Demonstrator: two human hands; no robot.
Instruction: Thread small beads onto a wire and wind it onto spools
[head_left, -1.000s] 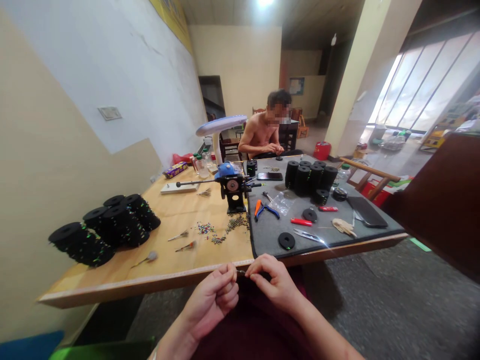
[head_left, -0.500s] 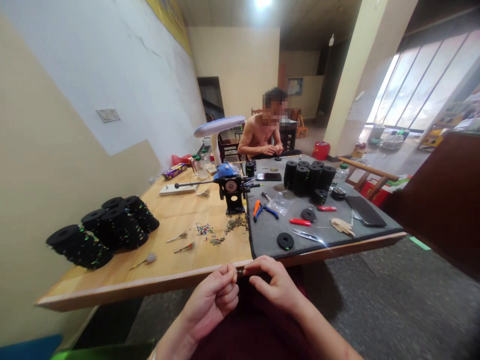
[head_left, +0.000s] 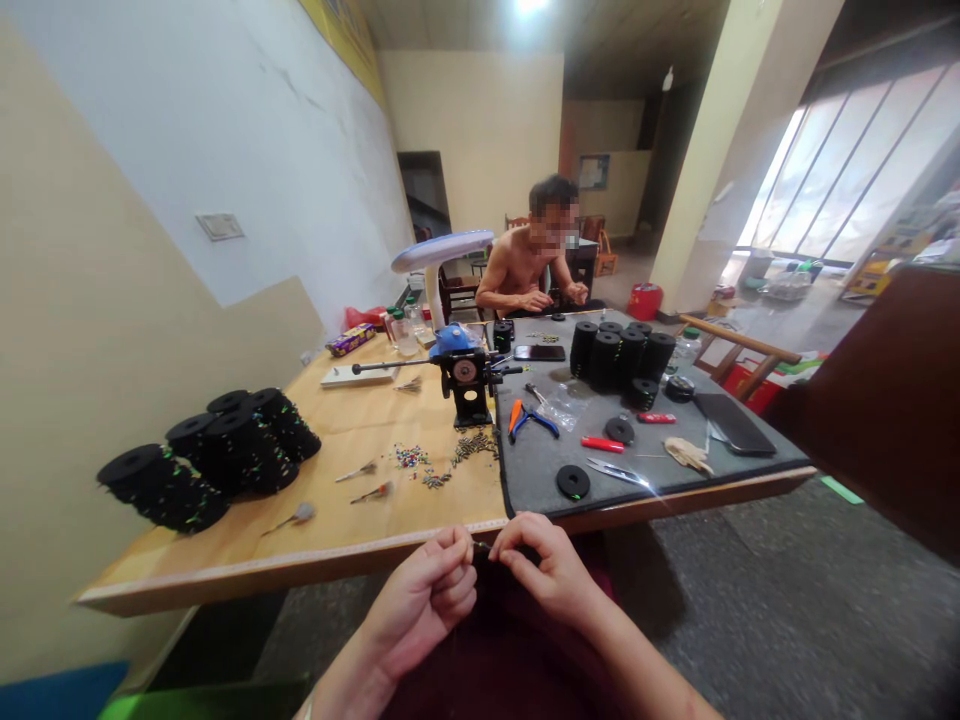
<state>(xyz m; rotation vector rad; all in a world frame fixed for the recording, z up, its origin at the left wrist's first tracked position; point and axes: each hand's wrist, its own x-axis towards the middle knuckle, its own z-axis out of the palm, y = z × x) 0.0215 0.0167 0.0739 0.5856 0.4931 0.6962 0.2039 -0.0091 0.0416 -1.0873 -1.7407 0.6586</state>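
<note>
Barely visible, tiny dark item [head_left: 481,546], pinched between left hand [head_left: 421,594] and right hand [head_left: 544,570], fingers [head_left: 525,532] closed on it

Stacked spools [head_left: 199,455] are standing at the left of the wooden table [head_left: 337,440]. A winding machine [head_left: 465,375] is sitting between them and the work mat [head_left: 540,470], which is bearing further spools [head_left: 615,360]. A seated person [head_left: 521,270] is working beyond the far edge.

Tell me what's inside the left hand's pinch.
A thin dark tip pokes out toward the right hand; the rest is covered by the left hand's fingers, so what it is cannot be seen.
</note>
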